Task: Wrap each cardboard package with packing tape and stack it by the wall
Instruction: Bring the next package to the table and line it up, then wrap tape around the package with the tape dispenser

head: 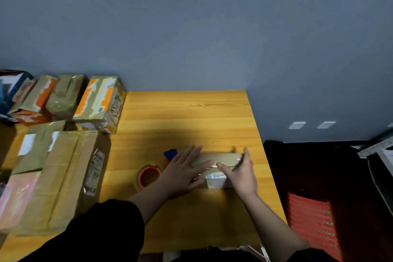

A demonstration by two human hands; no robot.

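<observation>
A small flat cardboard package (221,160) with a white label lies on the yellow wooden table (187,112), and clear tape shines across its top. My left hand (182,170) presses flat on the package's left part with straight fingers. On the right part rests my right hand (240,171), fingers straight, the thumb along the far right edge. A roll of packing tape (148,175) with an orange core lies just left of my left hand. Behind it sits a blue object (170,154), partly hidden.
Several taped cardboard boxes (100,102) stand at the back left by the grey-blue wall. A large flat cardboard box (63,176) lies at the left front. To the right of the table are dark floor, a red crate (312,223) and a metal rack edge (380,151).
</observation>
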